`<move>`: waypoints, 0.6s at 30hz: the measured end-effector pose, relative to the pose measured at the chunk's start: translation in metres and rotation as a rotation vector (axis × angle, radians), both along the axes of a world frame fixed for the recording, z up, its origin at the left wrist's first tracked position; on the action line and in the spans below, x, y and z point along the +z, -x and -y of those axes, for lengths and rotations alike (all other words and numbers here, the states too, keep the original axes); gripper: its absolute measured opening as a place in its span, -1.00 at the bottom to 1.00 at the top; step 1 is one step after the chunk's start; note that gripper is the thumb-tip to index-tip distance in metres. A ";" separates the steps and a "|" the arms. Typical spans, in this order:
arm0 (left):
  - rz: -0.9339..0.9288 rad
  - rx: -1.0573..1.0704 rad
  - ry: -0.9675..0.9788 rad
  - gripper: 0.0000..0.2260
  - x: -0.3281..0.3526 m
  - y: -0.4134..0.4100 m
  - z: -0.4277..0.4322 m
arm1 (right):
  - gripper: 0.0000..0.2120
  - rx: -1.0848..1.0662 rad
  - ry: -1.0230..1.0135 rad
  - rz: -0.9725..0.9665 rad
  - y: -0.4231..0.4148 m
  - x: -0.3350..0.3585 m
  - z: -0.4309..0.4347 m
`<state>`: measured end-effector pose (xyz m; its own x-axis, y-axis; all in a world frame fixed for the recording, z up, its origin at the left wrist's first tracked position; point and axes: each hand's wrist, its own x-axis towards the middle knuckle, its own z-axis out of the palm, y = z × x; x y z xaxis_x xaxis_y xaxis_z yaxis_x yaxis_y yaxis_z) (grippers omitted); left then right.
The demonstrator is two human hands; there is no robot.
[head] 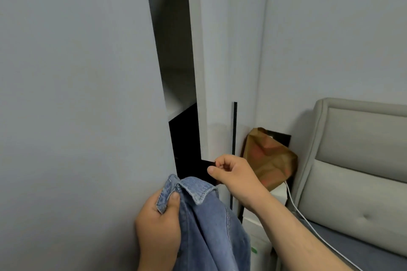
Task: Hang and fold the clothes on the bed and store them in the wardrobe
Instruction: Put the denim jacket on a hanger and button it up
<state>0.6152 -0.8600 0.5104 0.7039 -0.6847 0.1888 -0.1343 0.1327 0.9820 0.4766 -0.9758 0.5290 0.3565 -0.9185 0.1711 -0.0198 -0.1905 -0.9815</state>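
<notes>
At six o'clock the left hand (158, 224) is gripping a blue denim shirt (211, 231). The right hand (235, 176) is pinching the black handle (209, 164) of the grey wardrobe (211, 61). Opening it wide first looks wise.

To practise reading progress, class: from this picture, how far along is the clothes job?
Done: the denim shirt is at the wardrobe, which stands part open. In hand: the left hand grips the shirt's collar; the right hand pinches a black tab at the opening. Left: the shirt is not yet inside, no hanger shows, and other clothes are out of view.
</notes>
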 end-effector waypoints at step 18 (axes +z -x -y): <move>0.078 -0.166 -0.038 -0.83 -0.002 0.039 0.034 | -0.61 -0.336 0.150 -0.168 0.124 -0.009 0.004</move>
<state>0.5763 -0.8936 0.5079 0.5650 -0.7977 0.2108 -0.1900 0.1228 0.9741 0.3521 -0.9796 0.5195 0.0750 -0.9579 0.2771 -0.2631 -0.2871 -0.9211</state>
